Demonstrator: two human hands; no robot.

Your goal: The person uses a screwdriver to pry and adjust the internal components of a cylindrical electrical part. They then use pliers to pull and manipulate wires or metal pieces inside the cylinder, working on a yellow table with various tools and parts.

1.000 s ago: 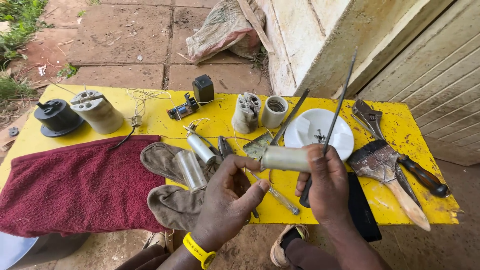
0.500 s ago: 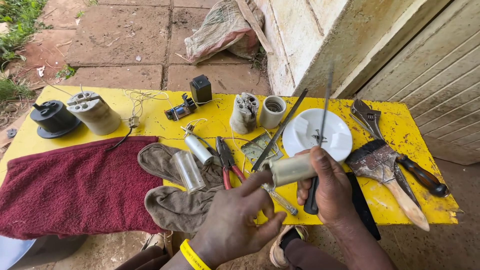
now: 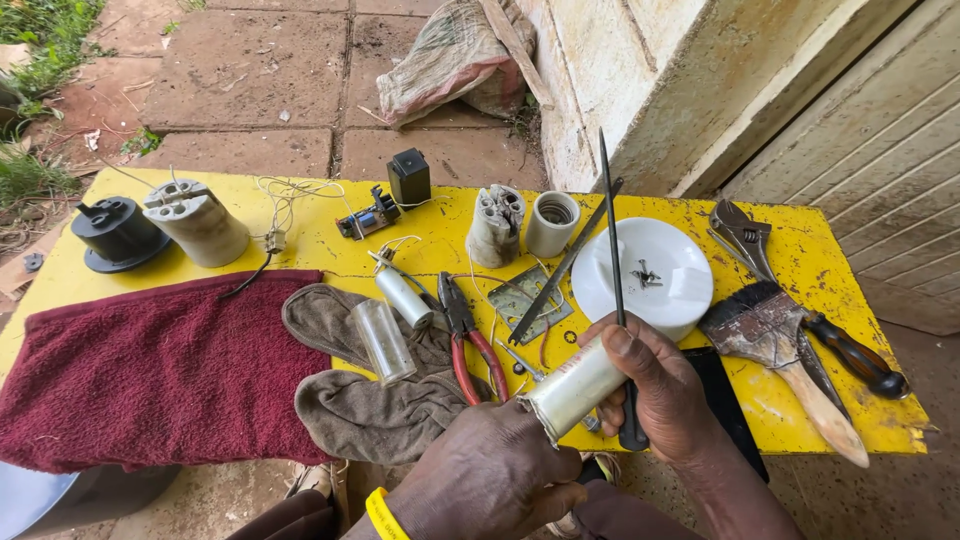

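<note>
While the right hand [image 3: 660, 390] curls its fingers around a pale, cream-coloured cylinder [image 3: 577, 387] and a thin dark rod [image 3: 612, 260] with a black handle, the thumb presses down on the cylinder's upper side and the rod stands nearly upright, its tip rising past the white dish [image 3: 645, 275]. The cylinder lies slanted over the front edge of the yellow table [image 3: 800, 250], lower end toward the left hand [image 3: 490, 475]. Left hand sits just below that end, knuckles up, fingers bent inward and close together; cannot tell whether the fingertips actually pinch the cylinder's end, as they are hidden under the hand. A yellow wristband [image 3: 378, 515] circles the left wrist. On the table just beyond the hands: red-handled pliers [image 3: 468, 340], a grey-brown cloth [image 3: 360, 400] carrying a clear tube [image 3: 382, 340] and a small white-and-metal cylinder [image 3: 404, 297]. Dark red towel [image 3: 150, 370] covers the left front of the table. Further back, a black round part [image 3: 115, 235], a grey ribbed fitting [image 3: 197, 220], a small black box [image 3: 409, 177], two pale ceramic pieces [image 3: 520, 225]. To the right, a worn paintbrush [image 3: 780, 350] and an adjustable wrench [image 3: 745, 235] lie near the dish, which holds a few small screws [image 3: 645, 273].
</note>
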